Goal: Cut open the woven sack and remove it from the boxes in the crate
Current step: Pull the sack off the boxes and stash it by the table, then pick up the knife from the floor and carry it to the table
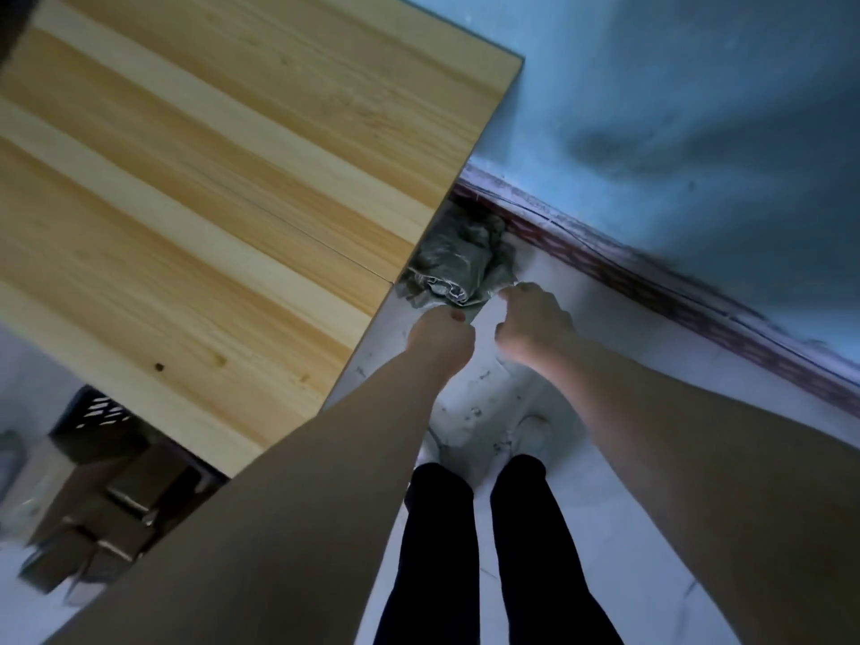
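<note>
- The woven sack (453,267), bunched on the floor beside the table (232,179), is pinched at its near edge by left hand (440,339) and right hand (535,321); both seemingly closed on it
- It is judged light, soft, crinkly; best gathered by loose folds

Place: looking like a plain room in a home or small storeroom, not a fitted workshop.
Wall (675,109): showing blue paint, scuffed and stained, with a dark red skirting band (651,277) running along its foot.
Floor (605,458): lying pale and tiled, carrying grey smears.
Bench (209,179): showing bare pine boards, its far corner standing near the wall.
Storage: cardboard boxes (116,519) sitting in a dark slotted crate (93,412) off the bench's near edge.
</note>
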